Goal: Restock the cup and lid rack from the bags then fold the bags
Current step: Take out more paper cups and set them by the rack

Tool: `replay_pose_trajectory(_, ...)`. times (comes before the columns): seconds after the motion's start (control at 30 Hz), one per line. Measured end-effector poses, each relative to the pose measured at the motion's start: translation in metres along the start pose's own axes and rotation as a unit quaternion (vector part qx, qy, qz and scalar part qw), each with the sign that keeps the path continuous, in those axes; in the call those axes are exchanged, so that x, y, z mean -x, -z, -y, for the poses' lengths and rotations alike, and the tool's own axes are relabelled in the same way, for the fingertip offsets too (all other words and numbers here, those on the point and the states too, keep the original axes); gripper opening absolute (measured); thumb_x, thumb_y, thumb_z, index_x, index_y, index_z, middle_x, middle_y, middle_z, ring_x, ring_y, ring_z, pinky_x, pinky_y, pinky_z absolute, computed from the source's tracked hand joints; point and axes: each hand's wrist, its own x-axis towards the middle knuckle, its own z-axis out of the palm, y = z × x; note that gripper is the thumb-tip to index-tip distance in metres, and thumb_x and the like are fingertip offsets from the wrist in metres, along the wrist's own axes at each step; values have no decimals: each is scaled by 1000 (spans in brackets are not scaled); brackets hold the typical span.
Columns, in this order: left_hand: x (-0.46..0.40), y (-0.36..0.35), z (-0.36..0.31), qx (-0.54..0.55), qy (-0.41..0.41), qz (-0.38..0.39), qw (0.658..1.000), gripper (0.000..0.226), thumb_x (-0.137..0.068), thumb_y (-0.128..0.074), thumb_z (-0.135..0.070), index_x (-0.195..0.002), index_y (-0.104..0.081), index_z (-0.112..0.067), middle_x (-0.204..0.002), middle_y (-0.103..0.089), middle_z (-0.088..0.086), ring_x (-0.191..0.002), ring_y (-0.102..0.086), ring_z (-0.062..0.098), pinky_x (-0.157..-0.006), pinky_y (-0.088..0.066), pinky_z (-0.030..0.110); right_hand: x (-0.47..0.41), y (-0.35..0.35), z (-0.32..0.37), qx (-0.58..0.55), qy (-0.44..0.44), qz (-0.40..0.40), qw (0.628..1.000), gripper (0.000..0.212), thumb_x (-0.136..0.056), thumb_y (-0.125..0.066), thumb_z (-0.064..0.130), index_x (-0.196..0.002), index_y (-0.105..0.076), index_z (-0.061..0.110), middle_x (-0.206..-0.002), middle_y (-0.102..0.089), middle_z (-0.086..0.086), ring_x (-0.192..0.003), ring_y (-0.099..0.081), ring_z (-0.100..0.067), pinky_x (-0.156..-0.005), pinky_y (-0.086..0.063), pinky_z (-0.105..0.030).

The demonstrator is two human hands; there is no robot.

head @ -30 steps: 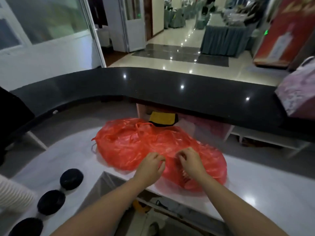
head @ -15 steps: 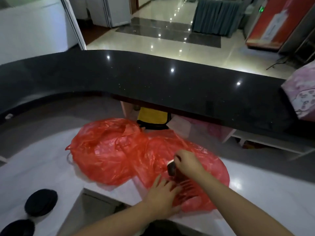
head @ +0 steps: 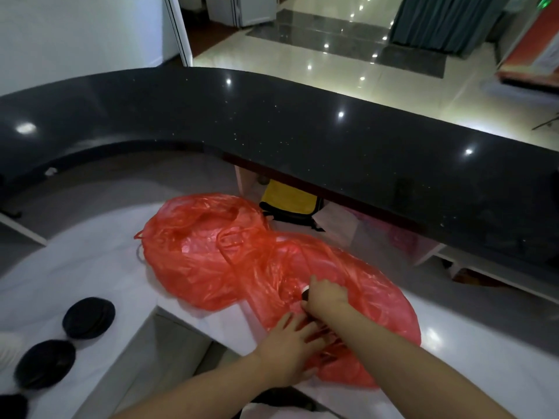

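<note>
Two crumpled red plastic bags lie side by side on the white counter [head: 453,358]: the left red bag [head: 196,252] and the right red bag [head: 372,294]. My left hand [head: 287,349] lies flat with spread fingers on the near end of the right bag, pressing it down. My right hand [head: 323,297] is just beyond it, fingers curled round a small dark object with a white edge [head: 305,293] at the bag. What that object is I cannot make out. Three black lids [head: 88,317] sit in a row at the lower left.
A curved black countertop [head: 302,131] runs across above the white counter. Under it are shelves with a yellow and black item [head: 290,201] and pink things. A gap in the white counter opens at the bottom centre. A shiny tiled floor lies beyond.
My left hand has gone from a closed grasp on the bag to lying flat on it. My right hand now holds a small dark object. The view tilted downward.
</note>
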Motion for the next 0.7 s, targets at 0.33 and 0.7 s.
replay_pose_trajectory(0.33, -2, 7, 13, -43, -14, -88, 995, 47, -87, -50, -37, -133, -60, -45, -134, -59, -12, -119, -61, 17, -101, -52, 38, -3, 40, -2, -79, 124, -146, 978, 63, -90, -59, 53, -143, -39, 26, -125, -52, -8, -111, -57, -32, -85, -47, -41)
replay_pose_trajectory(0.7, -4, 24, 32, 23, 54, -156, 986, 47, -93, -43, -37, -138, -54, -30, -140, -55, -2, -129, -52, 27, -107, -44, 44, 10, 88, -6, -284, 195, -324, 881, 72, -88, -71, 47, -148, -36, 32, -127, -46, 4, -111, -56, -19, -85, -54, -30)
